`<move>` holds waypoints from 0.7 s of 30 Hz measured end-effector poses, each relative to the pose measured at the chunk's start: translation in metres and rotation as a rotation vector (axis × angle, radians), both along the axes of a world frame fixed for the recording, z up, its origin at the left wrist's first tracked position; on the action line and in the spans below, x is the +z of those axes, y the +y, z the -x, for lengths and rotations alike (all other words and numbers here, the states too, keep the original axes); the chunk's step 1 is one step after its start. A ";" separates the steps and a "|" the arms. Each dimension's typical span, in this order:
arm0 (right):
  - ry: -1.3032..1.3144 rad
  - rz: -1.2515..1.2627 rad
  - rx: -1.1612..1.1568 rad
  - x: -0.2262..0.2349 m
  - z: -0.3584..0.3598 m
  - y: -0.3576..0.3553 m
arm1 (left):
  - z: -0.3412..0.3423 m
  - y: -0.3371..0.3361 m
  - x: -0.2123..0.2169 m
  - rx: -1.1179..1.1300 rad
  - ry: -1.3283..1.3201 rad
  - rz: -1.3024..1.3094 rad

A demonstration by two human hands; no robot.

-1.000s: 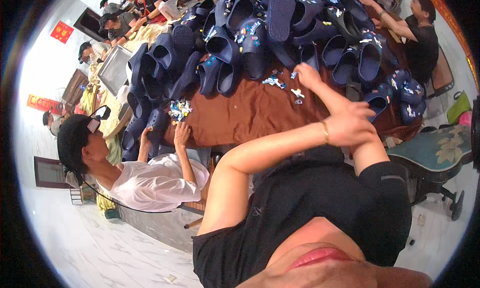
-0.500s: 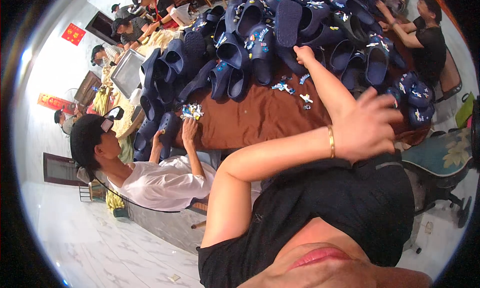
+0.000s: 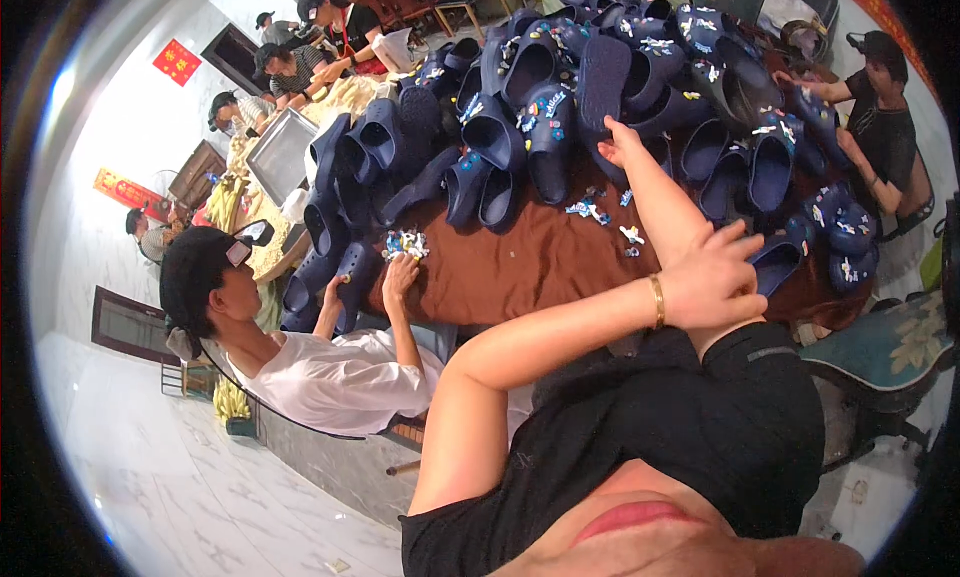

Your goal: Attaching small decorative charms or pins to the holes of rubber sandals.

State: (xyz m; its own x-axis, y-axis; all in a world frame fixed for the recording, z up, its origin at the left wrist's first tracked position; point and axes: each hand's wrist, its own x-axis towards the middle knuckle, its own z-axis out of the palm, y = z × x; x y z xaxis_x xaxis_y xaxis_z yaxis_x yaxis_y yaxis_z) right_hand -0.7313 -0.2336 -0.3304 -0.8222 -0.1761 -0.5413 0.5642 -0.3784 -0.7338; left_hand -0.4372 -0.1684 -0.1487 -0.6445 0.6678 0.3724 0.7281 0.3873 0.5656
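My right hand (image 3: 624,145) reaches forward to a pile of dark blue clogs. Its fingers are apart and it appears to hold nothing. Just beyond the fingertips stands a clog (image 3: 604,77) with its sole toward me; whether they touch I cannot tell. My left hand (image 3: 712,277), below a gold bangle, lies across my right forearm near the elbow, fingers spread. Small colourful shoe charms (image 3: 590,209) lie on the brown cloth left of my right forearm, with a white charm (image 3: 632,237) nearer to me.
The brown cloth (image 3: 500,267) covers the table. At left, a person in a white shirt (image 3: 340,377) handles a clog (image 3: 356,269) beside a charm heap (image 3: 405,245). Another person in black (image 3: 885,127) works at right. A metal tray (image 3: 282,157) and an office chair (image 3: 880,317) stand nearby.
My left hand, blurred before, has come to lie on my right forearm, fingers now clear. My right hand's fingers have opened from a closed pose. The view has shifted slightly.
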 end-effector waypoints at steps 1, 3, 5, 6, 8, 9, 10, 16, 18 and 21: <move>0.007 0.006 -0.004 0.000 0.001 0.001 | -0.002 0.005 -0.004 -0.035 -0.023 -0.010; -0.061 0.047 -0.053 -0.001 -0.002 0.003 | -0.007 0.008 -0.004 -0.106 -0.043 -0.054; -0.055 0.067 -0.074 0.005 -0.003 0.001 | -0.010 0.003 0.005 -0.144 -0.050 -0.063; -0.051 0.083 -0.094 0.007 -0.003 0.000 | -0.011 0.001 0.008 -0.181 -0.058 -0.076; -0.016 0.074 -0.091 0.012 -0.003 0.001 | -0.010 0.002 0.010 -0.114 0.016 -0.080; 0.021 0.065 -0.082 0.013 -0.004 0.001 | -0.010 0.002 0.010 -0.041 0.091 -0.085; 0.019 0.062 -0.070 0.018 -0.010 -0.005 | -0.009 0.000 0.006 -0.029 0.090 -0.087; 0.249 -0.107 -0.281 0.010 0.001 0.019 | -0.006 0.024 -0.003 -0.187 -0.058 0.027; 0.558 -0.338 -0.299 -0.002 0.008 0.030 | -0.007 0.028 -0.001 -0.228 -0.055 0.008; 0.757 -0.406 -0.302 0.023 -0.036 -0.005 | -0.008 0.017 -0.013 -0.150 -0.069 -0.055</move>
